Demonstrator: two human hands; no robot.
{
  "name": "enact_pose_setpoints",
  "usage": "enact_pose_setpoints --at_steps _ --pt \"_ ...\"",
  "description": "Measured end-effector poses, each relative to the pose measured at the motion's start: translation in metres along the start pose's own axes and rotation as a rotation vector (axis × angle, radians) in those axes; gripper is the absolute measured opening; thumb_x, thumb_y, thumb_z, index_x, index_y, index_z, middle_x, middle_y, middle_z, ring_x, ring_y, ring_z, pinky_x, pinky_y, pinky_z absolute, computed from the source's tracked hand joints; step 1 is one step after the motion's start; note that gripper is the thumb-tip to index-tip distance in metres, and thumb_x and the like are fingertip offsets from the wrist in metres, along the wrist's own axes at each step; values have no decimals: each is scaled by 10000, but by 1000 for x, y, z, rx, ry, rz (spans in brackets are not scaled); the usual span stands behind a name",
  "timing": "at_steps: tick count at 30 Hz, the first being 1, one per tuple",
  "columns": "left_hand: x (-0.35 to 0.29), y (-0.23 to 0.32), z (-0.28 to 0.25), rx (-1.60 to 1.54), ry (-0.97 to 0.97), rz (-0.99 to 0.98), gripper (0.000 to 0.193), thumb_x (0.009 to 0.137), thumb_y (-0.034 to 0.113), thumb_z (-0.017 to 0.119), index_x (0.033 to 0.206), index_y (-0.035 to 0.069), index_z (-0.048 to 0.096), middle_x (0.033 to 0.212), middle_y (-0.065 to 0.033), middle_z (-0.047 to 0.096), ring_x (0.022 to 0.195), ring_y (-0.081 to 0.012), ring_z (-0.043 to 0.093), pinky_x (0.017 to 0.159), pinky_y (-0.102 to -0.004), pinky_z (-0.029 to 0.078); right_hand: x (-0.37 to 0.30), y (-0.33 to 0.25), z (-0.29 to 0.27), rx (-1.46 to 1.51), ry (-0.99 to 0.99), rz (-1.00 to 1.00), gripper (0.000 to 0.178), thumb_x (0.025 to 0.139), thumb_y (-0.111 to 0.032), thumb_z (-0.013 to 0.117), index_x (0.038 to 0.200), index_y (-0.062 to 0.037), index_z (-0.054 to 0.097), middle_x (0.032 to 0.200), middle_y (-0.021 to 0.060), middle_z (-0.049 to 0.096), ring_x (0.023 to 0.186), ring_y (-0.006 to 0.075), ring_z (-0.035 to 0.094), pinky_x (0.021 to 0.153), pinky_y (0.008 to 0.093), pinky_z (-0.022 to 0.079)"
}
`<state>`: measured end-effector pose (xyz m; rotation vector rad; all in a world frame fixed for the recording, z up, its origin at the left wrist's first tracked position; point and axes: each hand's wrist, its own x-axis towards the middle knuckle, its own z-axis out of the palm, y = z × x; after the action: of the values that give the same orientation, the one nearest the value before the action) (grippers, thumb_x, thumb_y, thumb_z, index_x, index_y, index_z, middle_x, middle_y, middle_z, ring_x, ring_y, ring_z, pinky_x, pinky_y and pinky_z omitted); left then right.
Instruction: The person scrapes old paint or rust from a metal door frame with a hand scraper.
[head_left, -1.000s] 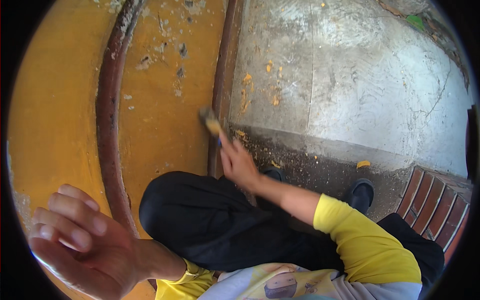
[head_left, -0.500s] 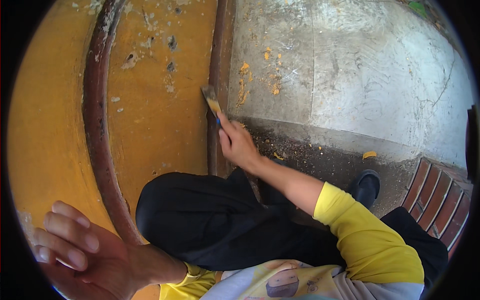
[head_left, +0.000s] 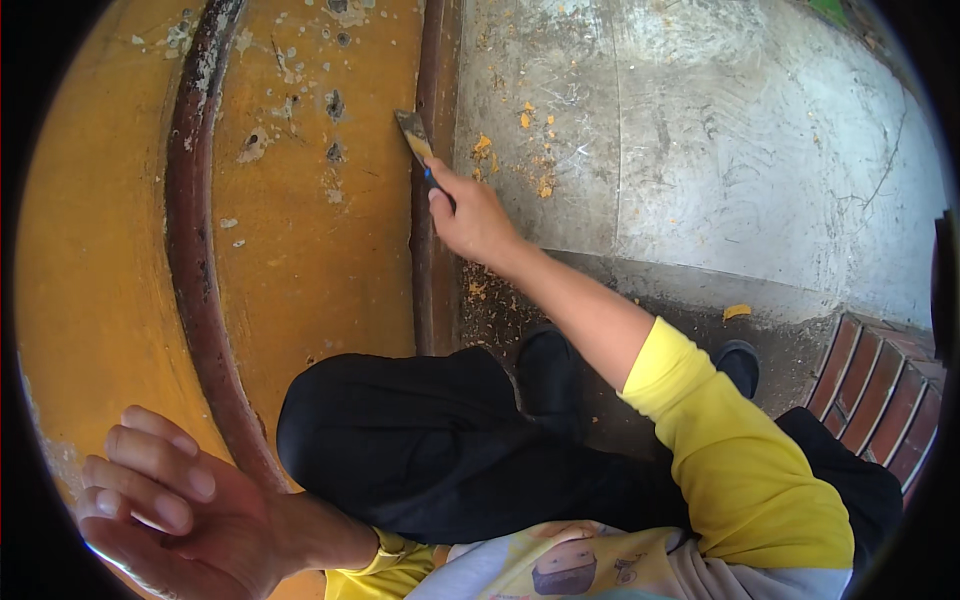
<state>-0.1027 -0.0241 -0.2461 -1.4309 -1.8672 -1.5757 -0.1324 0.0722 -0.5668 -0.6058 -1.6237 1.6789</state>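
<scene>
My right hand [head_left: 472, 212] grips the dark handle of a putty knife [head_left: 413, 138], with a bit of blue on it. The blade is smeared with yellow and grey, and its tip lies at the yellow wall panel [head_left: 300, 250], beside a brown trim strip [head_left: 428, 290]. At the lower left my left hand [head_left: 185, 510] is raised by the wall, palm showing, its fingers loosely curled and apart with nothing in them. Patches of bare, chipped paint [head_left: 335, 105] dot the upper part of the panel.
Yellow paint flakes [head_left: 545, 186] lie scattered on the grey concrete [head_left: 720, 150] to the right. Another brown strip [head_left: 190, 230] runs down the left. My black-clad knee [head_left: 380, 430] is close to the wall. A brick step [head_left: 870, 395] stands at the right, near my dark shoes [head_left: 548, 370].
My right hand has moved farther away along the trim strip, carrying the putty knife with it. My left hand is in nearly the same place.
</scene>
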Motion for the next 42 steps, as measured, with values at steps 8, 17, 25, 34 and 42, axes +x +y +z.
enact_pose_setpoints --at_steps 8,17,25,34,42 --pt "-3 -8 12 -16 -35 5 377 1029 147 397 654 111 389 632 -1 250 562 -135 321 614 -339 273 -112 -4 4 20 -192 149 517 908 -64 543 1416 -42 450 858 205 581 797 337 613 768 383 493" --pt "-5 -7 6 -10 -25 -27 377 1032 140 401 657 99 408 627 -21 311 560 -135 369 600 -330 294 78 3 -36 -77 -79 238 476 950 -196 485 1409 -68 479 707 150 631 575 207 577 571 365 467" --pt "-5 -13 27 79 4 21 357 1030 127 407 675 86 413 628 -31 326 544 -134 369 588 -318 299 -52 6 -7 2 -141 66 464 920 -105 513 1375 -13 496 1020 282 654 841 343 686 781 376 525" --pt "-9 -15 24 55 -53 21 309 1026 118 427 722 69 448 626 -35 358 527 -129 393 565 -296 313 142 -13 -53 -16 -124 338 512 926 -188 453 1434 -123 471 615 140 599 513 228 589 503 377 482" --pt "-4 -21 16 -9 -191 -18 267 1029 107 426 779 47 496 625 -42 407 521 -122 409 567 -274 344 88 -7 -41 -55 -191 209 499 957 -204 488 1440 -79 458 725 105 620 587 169 568 584 332 478"
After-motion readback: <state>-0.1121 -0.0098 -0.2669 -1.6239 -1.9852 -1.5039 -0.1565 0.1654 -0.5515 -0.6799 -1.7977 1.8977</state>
